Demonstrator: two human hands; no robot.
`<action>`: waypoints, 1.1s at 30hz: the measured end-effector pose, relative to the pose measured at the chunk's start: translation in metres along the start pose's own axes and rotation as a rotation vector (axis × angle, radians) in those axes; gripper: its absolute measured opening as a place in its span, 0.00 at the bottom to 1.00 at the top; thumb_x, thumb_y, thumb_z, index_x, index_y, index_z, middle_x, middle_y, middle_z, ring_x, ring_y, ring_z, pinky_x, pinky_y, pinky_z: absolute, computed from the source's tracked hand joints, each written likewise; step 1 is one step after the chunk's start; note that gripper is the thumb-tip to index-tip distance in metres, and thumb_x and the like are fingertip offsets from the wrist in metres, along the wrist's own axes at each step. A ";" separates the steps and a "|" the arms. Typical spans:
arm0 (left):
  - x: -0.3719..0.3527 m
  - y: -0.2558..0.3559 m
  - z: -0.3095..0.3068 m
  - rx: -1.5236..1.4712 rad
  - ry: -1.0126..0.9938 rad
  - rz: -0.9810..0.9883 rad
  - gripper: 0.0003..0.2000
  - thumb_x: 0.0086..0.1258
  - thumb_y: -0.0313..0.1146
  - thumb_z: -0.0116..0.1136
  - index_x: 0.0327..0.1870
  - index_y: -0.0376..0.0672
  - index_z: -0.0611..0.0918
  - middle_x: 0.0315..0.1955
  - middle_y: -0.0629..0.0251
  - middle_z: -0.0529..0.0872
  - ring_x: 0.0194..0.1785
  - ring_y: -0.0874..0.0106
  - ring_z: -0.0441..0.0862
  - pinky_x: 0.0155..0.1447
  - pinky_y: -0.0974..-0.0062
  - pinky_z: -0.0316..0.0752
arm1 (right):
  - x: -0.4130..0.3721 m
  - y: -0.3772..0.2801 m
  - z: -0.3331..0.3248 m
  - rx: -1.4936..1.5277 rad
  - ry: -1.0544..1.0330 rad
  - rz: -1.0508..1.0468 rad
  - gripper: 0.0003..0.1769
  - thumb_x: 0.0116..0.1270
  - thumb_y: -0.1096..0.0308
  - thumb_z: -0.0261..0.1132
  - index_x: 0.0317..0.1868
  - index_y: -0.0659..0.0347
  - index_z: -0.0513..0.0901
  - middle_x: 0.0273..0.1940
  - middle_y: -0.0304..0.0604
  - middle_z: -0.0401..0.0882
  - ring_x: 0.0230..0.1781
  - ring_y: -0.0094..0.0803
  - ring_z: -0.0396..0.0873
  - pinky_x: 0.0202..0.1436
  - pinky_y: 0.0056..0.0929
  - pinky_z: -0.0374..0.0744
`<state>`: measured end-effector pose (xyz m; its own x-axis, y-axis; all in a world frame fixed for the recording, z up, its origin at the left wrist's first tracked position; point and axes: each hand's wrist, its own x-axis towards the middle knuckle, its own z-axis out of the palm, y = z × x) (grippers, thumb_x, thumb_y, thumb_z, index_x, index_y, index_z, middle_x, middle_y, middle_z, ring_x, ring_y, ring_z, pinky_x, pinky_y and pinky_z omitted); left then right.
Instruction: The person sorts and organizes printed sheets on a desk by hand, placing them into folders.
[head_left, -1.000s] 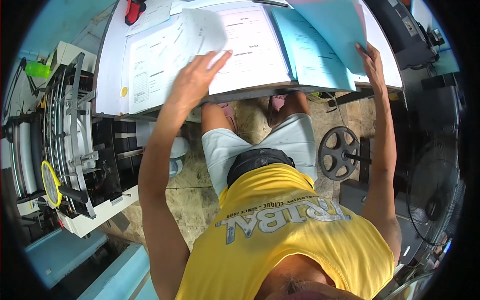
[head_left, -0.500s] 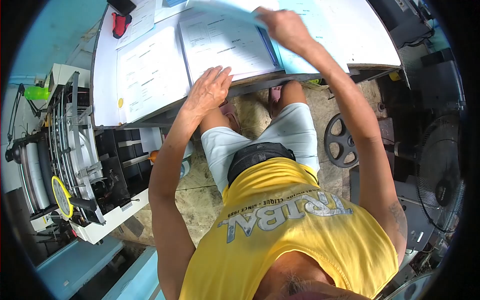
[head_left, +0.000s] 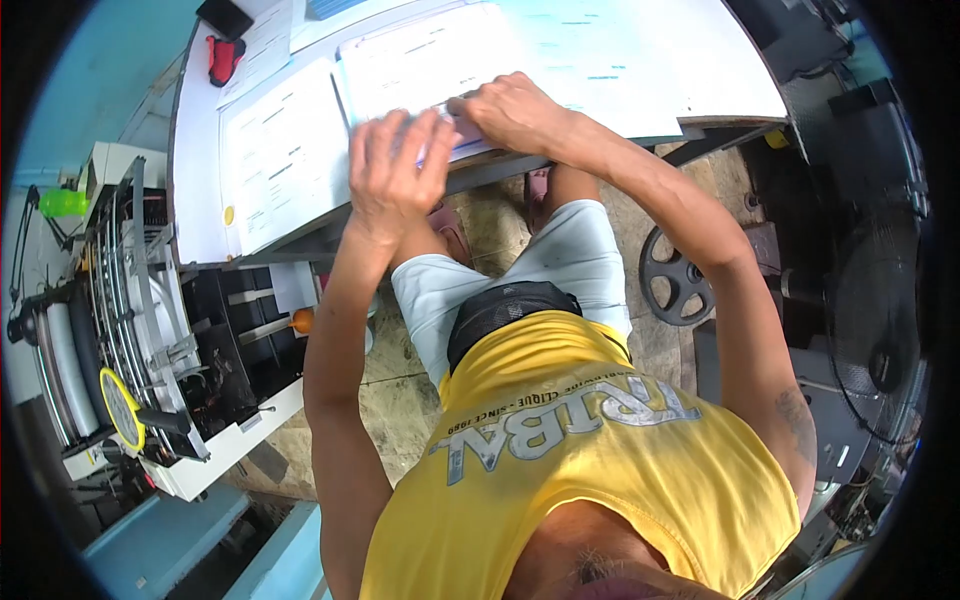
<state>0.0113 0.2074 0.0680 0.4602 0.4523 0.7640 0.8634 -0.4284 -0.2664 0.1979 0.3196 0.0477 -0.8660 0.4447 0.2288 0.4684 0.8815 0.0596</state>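
Observation:
A middle stack of printed sheets lies on the white table, its near edge partly hidden by both hands. My left hand is over that near edge, fingers raised, spread and a little blurred. Just right of it, my right hand rests on the stack with its fingers bent together and fingertips close to the left fingers. What the right fingers pinch, if anything, is hidden. Left of the stack is another pile of printed sheets; light-blue printed sheets lie to the right.
On the white table, a red and black object and a dark flat object are at the far left. A machine with rollers stands left. A black handwheel and a fan are on the right.
My right hand has come down and left from the far side, where it held a light-blue sheet, to the stack's near edge. My left hand has lifted its fingers and spread them.

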 end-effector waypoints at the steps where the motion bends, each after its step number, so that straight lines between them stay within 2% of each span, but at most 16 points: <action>1: 0.000 0.016 0.004 -0.015 0.015 0.023 0.09 0.66 0.36 0.73 0.43 0.44 0.91 0.46 0.65 0.90 0.52 0.60 0.86 0.53 0.59 0.80 | 0.009 0.002 -0.005 -0.040 0.029 -0.014 0.16 0.65 0.69 0.64 0.53 0.61 0.84 0.31 0.46 0.88 0.31 0.44 0.89 0.35 0.41 0.85; 4: -0.003 0.067 0.037 -0.210 -0.107 0.215 0.16 0.67 0.41 0.70 0.51 0.43 0.89 0.53 0.63 0.88 0.61 0.60 0.83 0.61 0.56 0.78 | 0.034 0.010 -0.027 -0.230 0.109 -0.108 0.11 0.66 0.71 0.63 0.48 0.58 0.84 0.28 0.41 0.86 0.28 0.38 0.89 0.30 0.38 0.85; 5: 0.008 0.080 0.045 -0.212 -0.188 0.207 0.19 0.67 0.42 0.69 0.56 0.43 0.86 0.59 0.61 0.85 0.66 0.60 0.79 0.65 0.54 0.75 | 0.041 0.018 -0.035 -0.297 0.232 -0.207 0.06 0.69 0.67 0.61 0.39 0.56 0.85 0.25 0.42 0.86 0.29 0.38 0.90 0.28 0.33 0.83; 7: 0.023 0.096 0.070 -0.215 -0.336 0.170 0.28 0.68 0.43 0.67 0.67 0.42 0.79 0.70 0.56 0.77 0.75 0.58 0.71 0.74 0.46 0.66 | 0.045 0.033 -0.059 -0.340 0.287 -0.296 0.07 0.71 0.70 0.61 0.43 0.58 0.86 0.36 0.41 0.89 0.36 0.38 0.91 0.36 0.34 0.87; 8: 0.023 0.100 0.090 -0.235 -0.340 0.139 0.25 0.70 0.40 0.64 0.66 0.40 0.80 0.71 0.55 0.76 0.76 0.58 0.69 0.73 0.45 0.67 | 0.043 0.043 -0.072 -0.371 0.276 -0.335 0.09 0.71 0.71 0.61 0.47 0.58 0.86 0.41 0.42 0.91 0.40 0.37 0.91 0.40 0.34 0.88; 10: 0.023 0.102 0.110 -0.131 -0.385 0.202 0.20 0.69 0.35 0.61 0.61 0.38 0.83 0.64 0.54 0.81 0.69 0.58 0.76 0.69 0.46 0.71 | 0.025 0.066 -0.095 -0.282 0.289 -0.382 0.08 0.65 0.72 0.62 0.43 0.63 0.83 0.37 0.47 0.86 0.38 0.40 0.87 0.43 0.36 0.84; 11: 0.022 0.104 0.118 -0.168 -0.378 0.194 0.18 0.69 0.33 0.60 0.58 0.37 0.84 0.61 0.55 0.83 0.66 0.59 0.79 0.67 0.47 0.73 | 0.010 0.080 -0.095 -0.357 0.241 -0.317 0.08 0.67 0.63 0.60 0.39 0.57 0.80 0.36 0.42 0.83 0.39 0.37 0.87 0.43 0.38 0.84; 13: 0.020 0.107 0.128 -0.244 -0.368 0.175 0.15 0.67 0.31 0.59 0.52 0.37 0.86 0.54 0.56 0.87 0.59 0.59 0.83 0.61 0.49 0.78 | -0.027 0.106 -0.102 -0.303 0.186 -0.249 0.08 0.65 0.66 0.61 0.42 0.57 0.82 0.39 0.41 0.85 0.41 0.41 0.86 0.46 0.38 0.84; 14: 0.021 0.108 0.129 -0.244 -0.339 0.174 0.13 0.67 0.30 0.59 0.49 0.37 0.86 0.52 0.56 0.87 0.57 0.60 0.84 0.59 0.51 0.79 | -0.047 0.123 -0.096 -0.219 0.220 -0.212 0.09 0.65 0.71 0.63 0.44 0.57 0.85 0.40 0.46 0.88 0.39 0.46 0.87 0.45 0.42 0.85; 15: 0.021 0.109 0.129 -0.244 -0.311 0.172 0.12 0.66 0.30 0.59 0.47 0.37 0.87 0.50 0.57 0.88 0.54 0.61 0.85 0.56 0.52 0.80 | -0.076 0.142 -0.063 -0.505 0.212 -0.046 0.15 0.71 0.73 0.61 0.54 0.54 0.88 0.50 0.42 0.91 0.47 0.36 0.91 0.45 0.36 0.88; 16: 0.022 0.110 0.129 -0.243 -0.284 0.170 0.11 0.66 0.29 0.59 0.44 0.37 0.87 0.48 0.58 0.89 0.52 0.61 0.86 0.53 0.54 0.81 | -0.101 0.150 -0.059 -0.415 0.139 0.070 0.21 0.70 0.76 0.61 0.60 0.50 0.87 0.53 0.43 0.90 0.48 0.37 0.90 0.47 0.37 0.88; 19: 0.026 0.110 0.132 -0.316 -0.296 0.121 0.07 0.65 0.29 0.61 0.40 0.40 0.87 0.42 0.61 0.89 0.46 0.64 0.87 0.48 0.58 0.81 | -0.164 0.150 -0.033 -0.182 0.100 0.236 0.25 0.63 0.82 0.63 0.60 0.52 0.86 0.52 0.45 0.91 0.44 0.41 0.91 0.44 0.36 0.89; 21: 0.028 0.110 0.132 -0.371 -0.269 0.062 0.05 0.65 0.29 0.62 0.37 0.41 0.87 0.36 0.63 0.89 0.41 0.65 0.87 0.47 0.60 0.80 | -0.188 0.129 -0.021 -0.027 0.108 0.339 0.18 0.69 0.76 0.62 0.57 0.55 0.87 0.45 0.46 0.92 0.38 0.43 0.90 0.40 0.40 0.87; 23: 0.032 0.111 0.132 -0.432 -0.205 -0.022 0.03 0.64 0.28 0.63 0.35 0.42 0.87 0.30 0.63 0.88 0.38 0.65 0.86 0.47 0.60 0.78 | -0.198 0.105 -0.021 0.007 0.080 0.365 0.17 0.70 0.74 0.62 0.58 0.56 0.85 0.48 0.48 0.91 0.42 0.45 0.90 0.41 0.41 0.88; 28: 0.041 0.106 0.118 -0.483 -0.145 -0.138 0.06 0.71 0.35 0.67 0.40 0.44 0.88 0.34 0.65 0.89 0.40 0.65 0.87 0.47 0.62 0.78 | -0.199 0.067 -0.040 -0.021 0.016 0.340 0.25 0.67 0.71 0.69 0.66 0.57 0.81 0.61 0.47 0.85 0.60 0.49 0.84 0.63 0.46 0.83; 33: 0.010 0.078 0.063 -0.337 -0.052 -0.176 0.14 0.68 0.37 0.72 0.52 0.43 0.89 0.49 0.62 0.90 0.56 0.60 0.86 0.57 0.59 0.80 | -0.194 0.083 -0.029 -0.019 -0.047 0.360 0.21 0.72 0.74 0.62 0.64 0.56 0.82 0.57 0.52 0.87 0.56 0.50 0.86 0.58 0.46 0.84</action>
<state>0.0962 0.2277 0.0177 0.3285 0.5775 0.7474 0.8176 -0.5700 0.0811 0.4100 0.3014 0.0365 -0.6516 0.7333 0.1940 0.7477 0.6640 0.0014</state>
